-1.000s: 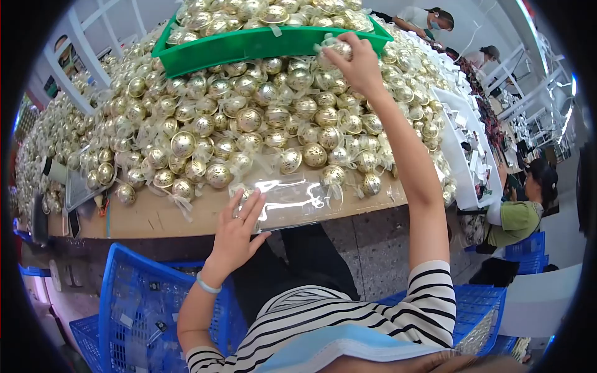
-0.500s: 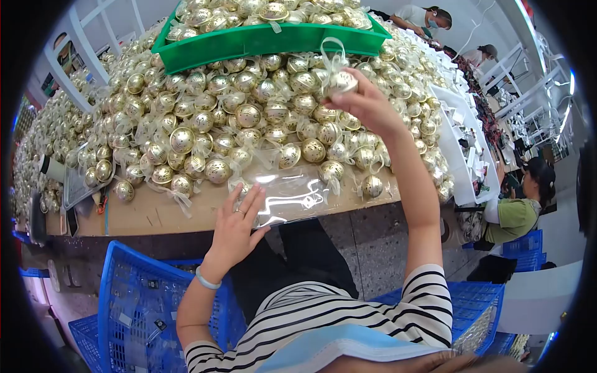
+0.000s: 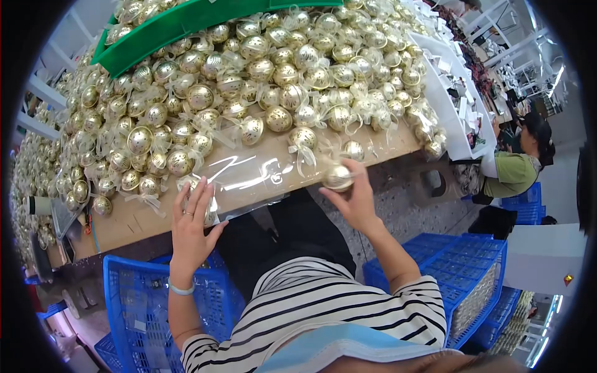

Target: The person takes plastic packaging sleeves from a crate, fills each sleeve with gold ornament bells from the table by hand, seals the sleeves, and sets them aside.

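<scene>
My right hand (image 3: 354,202) grips a shiny gold ball ornament (image 3: 337,178) with a pale sheer ribbon, just past the table's front edge. My left hand (image 3: 194,221) rests at that edge with its fingers stretched out and its thumb apart. Beneath and beside it lies clear plastic film (image 3: 249,174), which catches bright reflections. Part of another gold ball shows behind the left fingertips. Similar gold balls (image 3: 278,118) with sheer ribbons lie heaped behind both hands, several of them close to the film.
A green tray (image 3: 186,31) sits on the heap at the back. On the right stands a white bin (image 3: 451,93) with small items. Blue crates (image 3: 140,311) flank me on both sides. A person in a green top (image 3: 507,171) sits at the far right.
My right hand has come down from over the heap to the front edge, carrying the gold ball ornament. The view has shifted; my left hand still rests at the film.
</scene>
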Action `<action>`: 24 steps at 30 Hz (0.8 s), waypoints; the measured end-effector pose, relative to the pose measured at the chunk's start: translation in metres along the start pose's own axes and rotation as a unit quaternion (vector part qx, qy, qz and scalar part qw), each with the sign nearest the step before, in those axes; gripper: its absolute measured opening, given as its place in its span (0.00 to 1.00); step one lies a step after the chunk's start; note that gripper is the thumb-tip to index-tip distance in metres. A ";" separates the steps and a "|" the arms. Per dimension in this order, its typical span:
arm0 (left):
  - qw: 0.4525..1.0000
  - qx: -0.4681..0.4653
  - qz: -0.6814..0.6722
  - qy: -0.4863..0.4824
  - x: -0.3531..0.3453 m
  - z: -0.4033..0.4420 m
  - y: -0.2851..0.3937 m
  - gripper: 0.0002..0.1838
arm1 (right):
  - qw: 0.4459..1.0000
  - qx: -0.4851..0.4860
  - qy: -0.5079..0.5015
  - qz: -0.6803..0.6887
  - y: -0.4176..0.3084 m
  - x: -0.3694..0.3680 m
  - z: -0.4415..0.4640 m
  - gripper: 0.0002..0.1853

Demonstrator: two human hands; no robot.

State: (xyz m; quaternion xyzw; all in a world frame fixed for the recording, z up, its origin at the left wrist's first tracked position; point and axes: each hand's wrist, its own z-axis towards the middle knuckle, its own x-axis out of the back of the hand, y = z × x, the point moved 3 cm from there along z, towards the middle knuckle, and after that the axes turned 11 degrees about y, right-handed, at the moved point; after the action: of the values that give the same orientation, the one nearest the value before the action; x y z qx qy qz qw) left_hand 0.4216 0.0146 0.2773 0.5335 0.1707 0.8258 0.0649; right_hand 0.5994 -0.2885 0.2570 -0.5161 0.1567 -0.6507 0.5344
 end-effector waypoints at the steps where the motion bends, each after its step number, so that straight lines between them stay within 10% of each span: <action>1: 1.000 0.004 0.004 -0.002 0.001 -0.001 0.000 0.47 | 0.998 0.055 -0.023 -0.014 -0.004 -0.010 0.005 0.36; 24: 1.000 0.015 0.002 -0.008 0.008 -0.016 -0.018 0.50 | 0.865 -0.151 -0.393 0.275 -0.015 -0.110 0.038 0.34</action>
State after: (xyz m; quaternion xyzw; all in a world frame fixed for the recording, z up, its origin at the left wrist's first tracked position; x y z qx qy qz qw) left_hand 0.4020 0.0303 0.2721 0.5411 0.1815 0.8192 0.0562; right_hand 0.6119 -0.1749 0.2287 -0.7392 0.1654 -0.1892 0.6249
